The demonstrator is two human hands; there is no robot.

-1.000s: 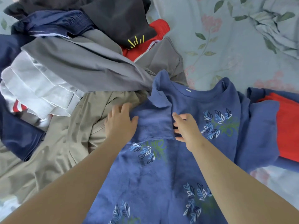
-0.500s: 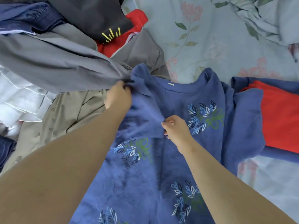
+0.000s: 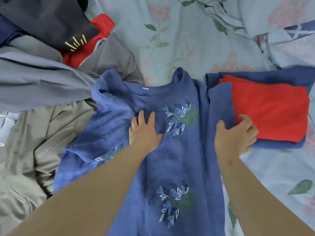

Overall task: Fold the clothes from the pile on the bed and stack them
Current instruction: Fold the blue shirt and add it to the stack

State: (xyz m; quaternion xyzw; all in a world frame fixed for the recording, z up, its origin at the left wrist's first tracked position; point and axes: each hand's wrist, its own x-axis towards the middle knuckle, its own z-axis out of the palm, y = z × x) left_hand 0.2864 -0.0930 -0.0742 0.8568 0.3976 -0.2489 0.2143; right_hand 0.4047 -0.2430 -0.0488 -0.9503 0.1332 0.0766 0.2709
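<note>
Blue shirt [image 3: 170,164] lies flat on the bed [image 3: 187,48]. It looks soft, light and floppy. Left hand [image 3: 144,132] presses it, fingers spread; right hand [image 3: 236,135] grips its sleeve edge, a good spot to hold.

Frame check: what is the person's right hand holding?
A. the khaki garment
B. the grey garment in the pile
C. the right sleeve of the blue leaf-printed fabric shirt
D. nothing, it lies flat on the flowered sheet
C: the right hand curls its fingers round the sleeve edge of the blue leaf-printed shirt, beside the folded red garment, while the left hand presses flat on the shirt's chest.
</note>
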